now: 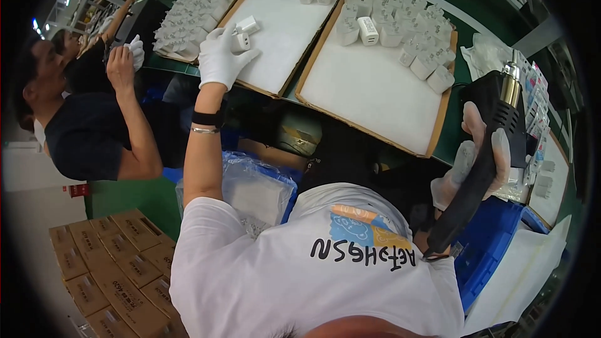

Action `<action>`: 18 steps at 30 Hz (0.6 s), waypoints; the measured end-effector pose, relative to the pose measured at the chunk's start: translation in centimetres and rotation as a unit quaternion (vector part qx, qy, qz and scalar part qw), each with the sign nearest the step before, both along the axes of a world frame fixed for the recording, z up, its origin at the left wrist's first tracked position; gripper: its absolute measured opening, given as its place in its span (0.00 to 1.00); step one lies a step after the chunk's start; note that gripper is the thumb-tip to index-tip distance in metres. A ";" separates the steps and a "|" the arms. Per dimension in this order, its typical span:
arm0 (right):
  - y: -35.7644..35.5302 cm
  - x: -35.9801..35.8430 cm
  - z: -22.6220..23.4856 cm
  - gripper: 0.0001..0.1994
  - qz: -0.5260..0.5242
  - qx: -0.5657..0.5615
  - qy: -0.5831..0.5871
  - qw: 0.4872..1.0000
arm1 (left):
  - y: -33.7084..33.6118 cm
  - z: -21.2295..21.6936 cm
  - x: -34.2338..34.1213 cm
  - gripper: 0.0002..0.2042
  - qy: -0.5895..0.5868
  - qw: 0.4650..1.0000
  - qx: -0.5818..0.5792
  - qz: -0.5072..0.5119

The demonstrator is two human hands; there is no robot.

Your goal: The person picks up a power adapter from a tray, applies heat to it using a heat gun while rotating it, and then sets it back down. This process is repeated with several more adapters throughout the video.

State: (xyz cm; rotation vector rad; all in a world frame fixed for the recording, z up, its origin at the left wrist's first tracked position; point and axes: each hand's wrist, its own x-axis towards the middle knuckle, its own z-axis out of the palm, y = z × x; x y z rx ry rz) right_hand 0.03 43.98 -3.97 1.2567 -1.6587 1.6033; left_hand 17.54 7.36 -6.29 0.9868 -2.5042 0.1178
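Note:
My left hand (220, 59), in a white glove, is over the middle white tray (282, 37), its thumb stretched away from the fingers. Between them a small white charger plug (241, 42) rests beside the index finger; a second white charger (248, 24) lies just beyond. I cannot see the thumb pressing on either. At the right, my right hand (466, 166) wears a pale translucent glove and is wrapped round the black handle of a heat gun (479, 163). Its metal nozzle points away from me.
Clear-wrapped chargers stand in rows on the left tray (194, 22) and the right tray (369, 81), one white charger (368, 31) among them. Blue bins (485, 256) flank me. Stacked cartons (113, 263) stand lower left. A co-worker (94, 119) sits at my left.

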 end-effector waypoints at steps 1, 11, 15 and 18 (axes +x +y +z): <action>0.2 0.0 -0.1 0.18 0.013 -0.006 -0.013 1.000 | 0.2 0.3 0.1 0.25 0.022 1.000 -0.017 -0.001; 1.2 -0.6 -0.5 0.22 0.025 -0.021 -0.033 0.999 | 0.9 -1.1 -0.1 0.13 -0.002 0.999 -0.033 -0.029; 1.2 -1.2 -0.3 0.22 -0.006 -0.049 -0.017 0.999 | 3.0 0.8 -1.9 0.14 0.129 0.987 0.065 -0.066; 0.8 -0.8 -0.4 0.25 -0.033 -0.072 -0.044 0.996 | 7.5 1.3 -6.4 0.18 0.118 0.963 0.154 -0.185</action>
